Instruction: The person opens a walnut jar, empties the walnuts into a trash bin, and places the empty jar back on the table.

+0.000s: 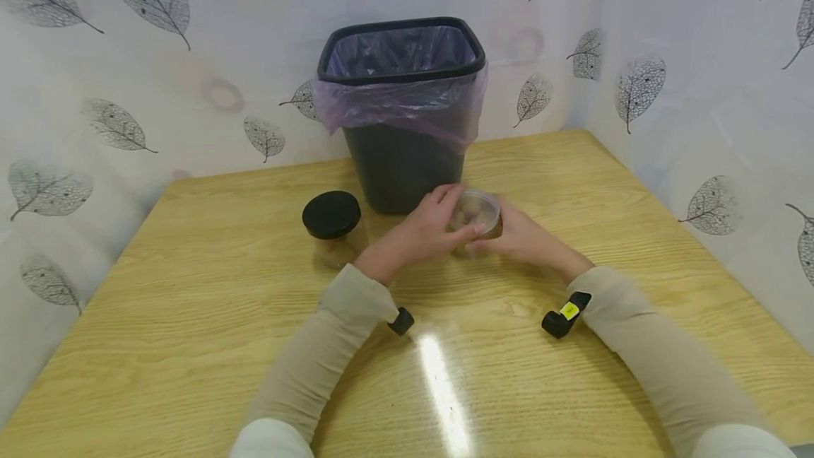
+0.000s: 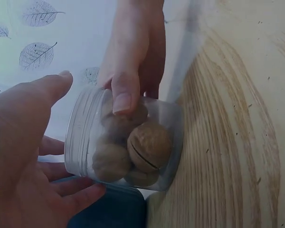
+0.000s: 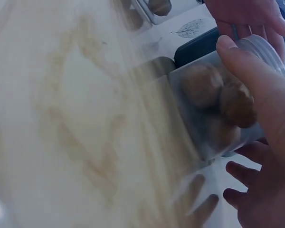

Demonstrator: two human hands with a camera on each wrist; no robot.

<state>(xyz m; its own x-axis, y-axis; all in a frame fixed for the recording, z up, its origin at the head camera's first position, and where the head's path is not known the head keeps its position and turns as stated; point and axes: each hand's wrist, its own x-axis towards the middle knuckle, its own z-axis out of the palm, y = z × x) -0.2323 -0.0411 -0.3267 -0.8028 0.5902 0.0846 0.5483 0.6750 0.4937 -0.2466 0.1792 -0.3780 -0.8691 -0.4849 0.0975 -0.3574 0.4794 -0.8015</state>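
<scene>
A clear plastic jar (image 1: pixel 478 212) with several walnuts (image 2: pixel 150 145) in it is between my two hands, in front of the trash bin. My right hand (image 1: pixel 529 235) grips its side, with the thumb pressed on the wall in both wrist views. On the other side, my left hand (image 1: pixel 427 228) is spread around the rim end. Its thumb stands off the jar in the left wrist view, and its fingers lie behind the rim, partly hidden. Left of my hands, a second clear jar (image 1: pixel 337 249) stands upright under a black lid (image 1: pixel 331 215); its contents are hard to make out.
A dark trash bin (image 1: pixel 407 168) with a purple liner (image 1: pixel 400 101) stands at the back of the wooden table (image 1: pixel 210 288). Behind the table hangs a white curtain (image 1: pixel 242 41) with a leaf print; the same covering runs along both sides.
</scene>
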